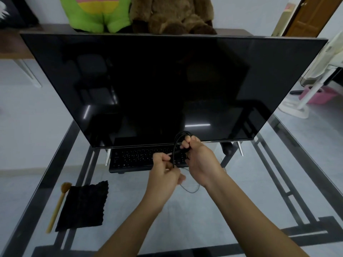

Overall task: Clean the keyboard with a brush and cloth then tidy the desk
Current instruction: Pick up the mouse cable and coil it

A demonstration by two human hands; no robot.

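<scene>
Black cable (pixel 175 145) is looped between both hands at centre frame: the right hand (pixel 201 164) grips the coil, the left hand (pixel 164 176) pinches a strand. The keyboard (pixel 137 158) lies at 12 o'clock from them, under the monitor (pixel 148 86). The brush (pixel 57 206) and cloth (pixel 83 206) lie just beside each other at 8 o'clock on the glass desk (pixel 274 160).

Dim, cool, even light. The black monitor (pixel 148 86) mirrors two white streaks near its lower edge. Below it, the glass worktop (pixel 241 191) shines faintly. Wide-angle distortion splays the monitor's sides outward.
</scene>
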